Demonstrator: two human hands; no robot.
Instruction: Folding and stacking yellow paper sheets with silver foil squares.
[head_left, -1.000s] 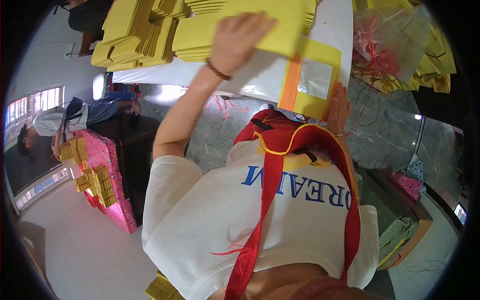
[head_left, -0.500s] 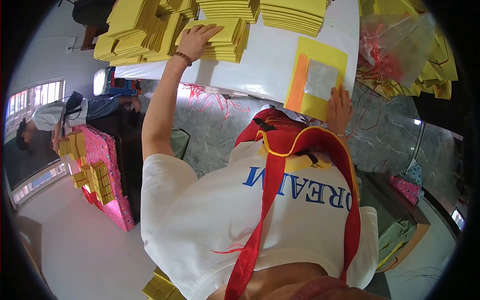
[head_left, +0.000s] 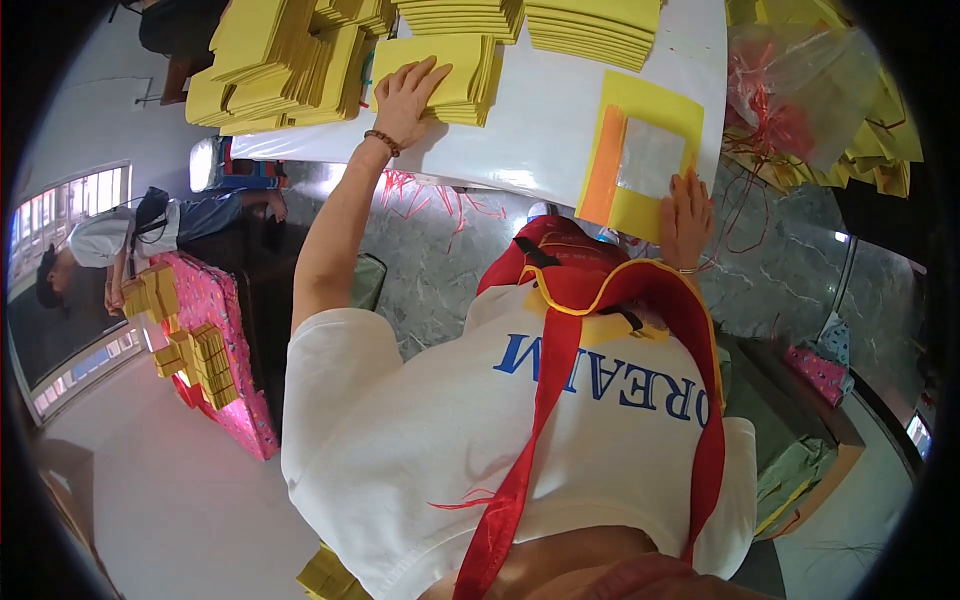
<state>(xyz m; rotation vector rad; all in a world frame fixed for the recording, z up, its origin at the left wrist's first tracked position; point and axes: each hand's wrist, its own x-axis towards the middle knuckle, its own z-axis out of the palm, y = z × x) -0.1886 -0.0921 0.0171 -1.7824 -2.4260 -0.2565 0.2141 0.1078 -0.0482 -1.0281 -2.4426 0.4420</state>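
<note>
My left hand (head_left: 403, 108) rests with spread fingers on the near left part of a stack of yellow folded paper pieces (head_left: 455, 75), on the white-covered table (head_left: 540, 110). My right hand (head_left: 686, 222) lies with extended fingers on the near right edge of a flat yellow sheet (head_left: 675, 100) at the table's front edge. An orange strip (head_left: 603, 165) runs down the sheet's left side. A pale grey rectangle (head_left: 652, 158) covers its middle. The sheet's near corner reaches past the table edge.
More yellow stacks (head_left: 590, 30) line the far side, with a taller pile (head_left: 265, 60) at left. A clear plastic bag (head_left: 800, 90) with red strings lies right, beside loose yellow pieces. Another person (head_left: 100, 240) is at a pink-covered table (head_left: 240, 400) on the left. Red strings hang below the table.
My left hand has moved right and slightly nearer on the stack, and the top pieces now sit more evenly over those below. My right hand stays on the sheet.
</note>
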